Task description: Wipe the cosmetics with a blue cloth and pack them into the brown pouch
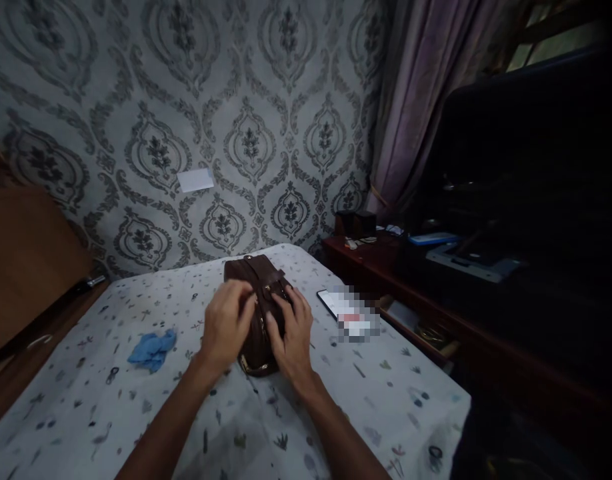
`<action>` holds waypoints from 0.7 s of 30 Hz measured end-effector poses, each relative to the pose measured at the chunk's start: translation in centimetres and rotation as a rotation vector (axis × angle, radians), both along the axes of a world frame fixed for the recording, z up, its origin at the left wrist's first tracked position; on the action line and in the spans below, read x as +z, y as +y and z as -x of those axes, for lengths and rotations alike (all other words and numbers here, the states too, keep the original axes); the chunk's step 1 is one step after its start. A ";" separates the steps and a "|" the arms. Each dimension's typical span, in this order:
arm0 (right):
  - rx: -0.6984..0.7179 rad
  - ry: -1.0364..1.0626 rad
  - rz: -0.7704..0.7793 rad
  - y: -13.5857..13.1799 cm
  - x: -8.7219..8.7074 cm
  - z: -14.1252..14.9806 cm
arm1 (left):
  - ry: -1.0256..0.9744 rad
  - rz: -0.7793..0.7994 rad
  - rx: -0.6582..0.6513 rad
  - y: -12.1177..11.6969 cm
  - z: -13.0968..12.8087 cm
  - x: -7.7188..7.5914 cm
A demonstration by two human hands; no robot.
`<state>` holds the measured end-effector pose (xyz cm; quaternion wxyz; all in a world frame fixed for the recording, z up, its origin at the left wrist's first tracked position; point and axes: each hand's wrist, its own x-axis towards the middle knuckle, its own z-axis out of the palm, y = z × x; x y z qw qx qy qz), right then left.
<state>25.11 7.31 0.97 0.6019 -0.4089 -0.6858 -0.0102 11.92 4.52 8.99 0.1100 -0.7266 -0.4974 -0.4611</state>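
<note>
A dark brown leather bag (259, 280) with metal fittings lies on a table covered in a pale patterned cloth (336, 400). Both my hands rest on the bag. My left hand (227, 327) is curled over its left side, the fingers bent at the top near a metal clasp. My right hand (291, 333) wraps the right side, fingers pressed on the leather. The near part of the bag is hidden under my hands.
A crumpled blue cloth (153, 349) lies left of the bag. A phone (349, 312) lies to the right. A dark wooden shelf (386, 267) with small items runs along the right, a curtain (416, 100) above. Patterned wall behind.
</note>
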 end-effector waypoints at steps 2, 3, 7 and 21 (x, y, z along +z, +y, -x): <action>0.027 0.040 0.008 0.1 0.5 -0.3 | 0.222 -0.084 -0.051 -1.6 -0.4 -1.6; 0.044 0.055 0.017 0.1 0.8 -0.4 | 0.306 -0.122 -0.061 -2.2 -0.5 -2.5; 0.116 0.098 0.029 0.8 2.4 -0.9 | 0.493 -0.258 -0.006 -2.8 -0.3 -5.6; 0.235 -0.282 0.096 4.0 7.2 0.3 | 0.438 -0.393 0.014 -1.4 -0.1 -8.0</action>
